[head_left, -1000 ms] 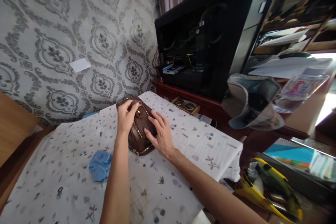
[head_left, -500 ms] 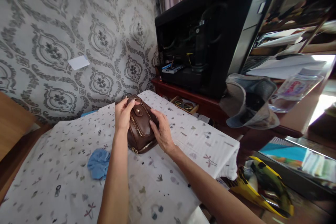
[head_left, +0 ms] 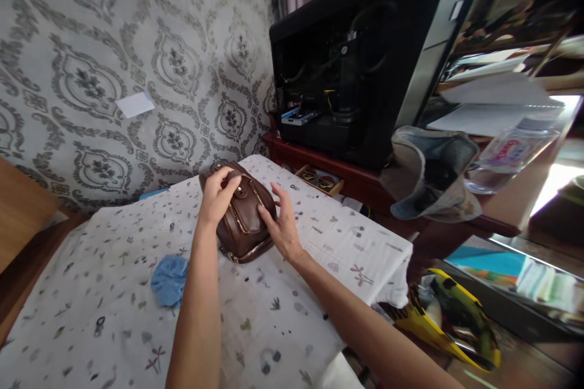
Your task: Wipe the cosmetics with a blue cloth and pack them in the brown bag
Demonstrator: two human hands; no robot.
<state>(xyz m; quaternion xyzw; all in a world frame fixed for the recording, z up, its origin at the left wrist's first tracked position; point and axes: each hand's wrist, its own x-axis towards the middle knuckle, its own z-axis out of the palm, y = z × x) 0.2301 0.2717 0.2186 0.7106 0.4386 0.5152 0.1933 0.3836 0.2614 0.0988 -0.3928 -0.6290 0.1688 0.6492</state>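
A small brown leather bag (head_left: 241,225) with gold zips lies on a table covered by a white patterned cloth (head_left: 114,292). My left hand (head_left: 216,197) is curled over the bag's top left edge, gripping it. My right hand (head_left: 283,225) rests against the bag's right side with the fingers spread and lifted, thumb touching the leather. A blue crumpled cloth (head_left: 170,279) lies on the table to the left of my left forearm.
A black open computer case (head_left: 347,61) stands on a dark red wooden stand behind the table. A grey cap (head_left: 429,173) and a plastic water bottle (head_left: 515,155) sit on a desk at the right. Patterned wallpaper is behind; a yellow-green object (head_left: 456,322) lies on the floor.
My right hand has lifted its fingers off the bag's front and opened beside it. My left hand keeps its grip on the bag's top. The view has shifted slightly.
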